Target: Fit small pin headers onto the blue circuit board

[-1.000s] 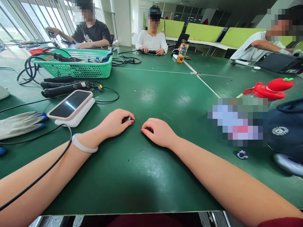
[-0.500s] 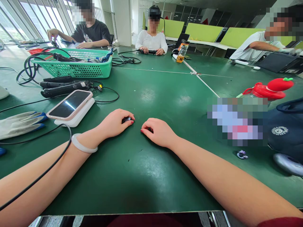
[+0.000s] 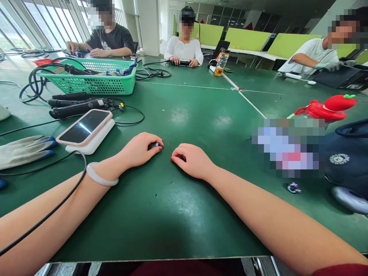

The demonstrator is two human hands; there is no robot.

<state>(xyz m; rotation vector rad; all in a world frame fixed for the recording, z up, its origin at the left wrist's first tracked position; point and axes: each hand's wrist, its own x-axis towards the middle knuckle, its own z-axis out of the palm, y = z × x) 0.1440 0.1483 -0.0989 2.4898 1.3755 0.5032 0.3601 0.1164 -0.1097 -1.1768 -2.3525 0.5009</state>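
Observation:
My left hand point(image 3: 140, 148) rests on the green table point(image 3: 178, 207), its fingers curled round a small dark object point(image 3: 153, 145) with a shiny edge. Most of that object is hidden, so its kind does not show. A short gap to the right, my right hand point(image 3: 193, 159) lies on the tabletop with thumb and fingers curled together. Whatever it may hold is out of sight. Left of my left hand, a phone point(image 3: 85, 127) in a pink case leans on a white box point(image 3: 97, 138). A black cable point(image 3: 64, 201) runs across my left forearm.
Black handheld devices point(image 3: 80, 105) and a green basket point(image 3: 94, 85) of cables stand at the left, near a work glove point(image 3: 25, 150). Rightward are a purple hair clip point(image 3: 293, 188), a dark bag point(image 3: 346, 153) and a red-lidded bottle point(image 3: 322, 109). Several people sit around the table.
My hands have not visibly moved. The person at far left has drawn a hand in toward the body; the gloved hand of the person at right has shifted left.

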